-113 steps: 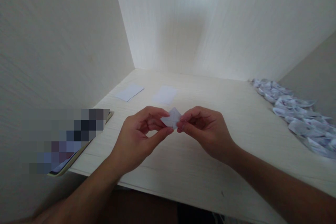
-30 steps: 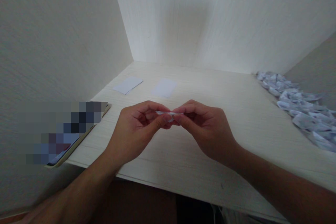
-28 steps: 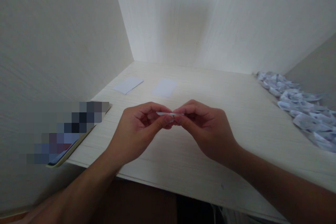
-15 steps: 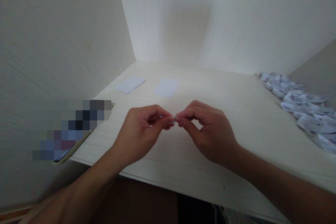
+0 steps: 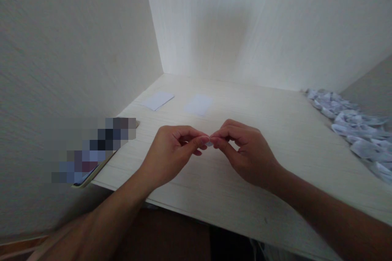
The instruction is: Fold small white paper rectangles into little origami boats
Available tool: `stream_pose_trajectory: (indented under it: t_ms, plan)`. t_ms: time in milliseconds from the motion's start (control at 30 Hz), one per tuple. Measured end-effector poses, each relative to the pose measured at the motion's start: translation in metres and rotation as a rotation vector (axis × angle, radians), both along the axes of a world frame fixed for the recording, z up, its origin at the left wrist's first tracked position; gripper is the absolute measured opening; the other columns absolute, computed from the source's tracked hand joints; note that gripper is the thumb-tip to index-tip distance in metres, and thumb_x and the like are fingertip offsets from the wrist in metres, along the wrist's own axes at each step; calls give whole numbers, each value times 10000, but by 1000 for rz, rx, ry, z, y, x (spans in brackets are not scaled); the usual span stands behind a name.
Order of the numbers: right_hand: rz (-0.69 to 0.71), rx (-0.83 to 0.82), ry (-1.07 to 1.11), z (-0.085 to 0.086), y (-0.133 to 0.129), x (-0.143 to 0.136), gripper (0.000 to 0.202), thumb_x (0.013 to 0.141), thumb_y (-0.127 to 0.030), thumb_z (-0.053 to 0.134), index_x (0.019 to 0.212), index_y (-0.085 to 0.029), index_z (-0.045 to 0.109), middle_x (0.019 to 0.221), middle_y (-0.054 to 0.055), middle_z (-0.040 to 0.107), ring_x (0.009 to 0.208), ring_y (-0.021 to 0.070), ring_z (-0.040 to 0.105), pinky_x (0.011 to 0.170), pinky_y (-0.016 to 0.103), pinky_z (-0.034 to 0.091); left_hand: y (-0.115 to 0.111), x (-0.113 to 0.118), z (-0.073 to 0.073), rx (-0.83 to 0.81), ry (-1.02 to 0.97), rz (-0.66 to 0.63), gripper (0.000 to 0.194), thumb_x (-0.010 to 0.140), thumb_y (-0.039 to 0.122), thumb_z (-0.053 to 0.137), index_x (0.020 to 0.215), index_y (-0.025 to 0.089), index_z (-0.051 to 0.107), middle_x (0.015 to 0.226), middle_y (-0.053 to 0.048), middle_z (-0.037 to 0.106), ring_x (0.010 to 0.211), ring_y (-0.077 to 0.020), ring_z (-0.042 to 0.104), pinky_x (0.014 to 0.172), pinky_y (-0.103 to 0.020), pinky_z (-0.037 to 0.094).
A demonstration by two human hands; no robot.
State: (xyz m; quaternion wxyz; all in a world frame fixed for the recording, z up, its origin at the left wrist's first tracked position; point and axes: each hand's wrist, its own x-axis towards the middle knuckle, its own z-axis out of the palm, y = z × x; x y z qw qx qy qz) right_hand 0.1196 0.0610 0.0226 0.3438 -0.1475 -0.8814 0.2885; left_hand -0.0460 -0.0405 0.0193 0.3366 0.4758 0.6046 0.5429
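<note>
Above the middle of the pale wooden table [image 5: 183, 183], my left hand [image 5: 173, 155] and my right hand [image 5: 248, 153] meet at the fingertips. Both pinch a small white piece of paper [image 5: 209, 143], mostly hidden by the thumbs and forefingers. Beyond my hands, a white paper sheet [image 5: 199, 105] lies flat on the table. Left of it is another white sheet or thin stack [image 5: 158, 100].
Many folded white papers [image 5: 352, 124] are heaped along the table's right side. A flat device with a pale edge [image 5: 101, 167], its face blurred out, rests at the left edge. Pale panels [image 5: 214, 24] enclose the back and left.
The view has shifted slightly, so the table things appear a little further right and lower. Between my fingertips the small paper shows a little more. Both hands keep their pinch.
</note>
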Motion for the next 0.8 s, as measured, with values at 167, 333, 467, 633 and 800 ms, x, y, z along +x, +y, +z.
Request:
stream_pose_trajectory:
  t_ms: [167,333,467,633,800]
  plan:
    - [-30,-50,-26,5,0,1,163,866,-83,659,747,-159,740,702,12,684,653,119,598,607,258,437,1,-2,1,-38,45,-10,144,848,302,766,750,201,797,680,-15,778,641,-134,714,608,-203,545]
    - [-5,-324,-79,1,7,1,156,893,-232,678,769,-172,752,696,21,721,640,139,613,616,283,461,0,-10,-1,-55,-27,-62,185,827,320,781,724,167,766,664,-35,768,621,-145,716,611,-223,564]
    - [1,-442,-126,2,11,1,198,897,-272,647,741,-170,714,653,20,706,599,138,570,594,289,444,2,-12,-2,-64,-156,-81,222,812,324,796,691,146,740,629,-49,754,583,-158,720,593,-241,598]
    - [37,-625,-104,6,12,2,240,875,-334,681,699,-172,695,622,8,682,590,126,543,597,282,419,5,-10,1,45,-197,-108,165,790,281,832,908,170,799,832,-60,805,677,-181,759,661,-285,642]
    - [216,-1093,44,0,13,1,255,789,-382,815,707,-167,706,653,-3,683,600,99,568,601,254,403,3,-15,4,29,-244,-154,203,761,204,851,963,205,825,801,-65,810,692,-198,774,673,-269,627]
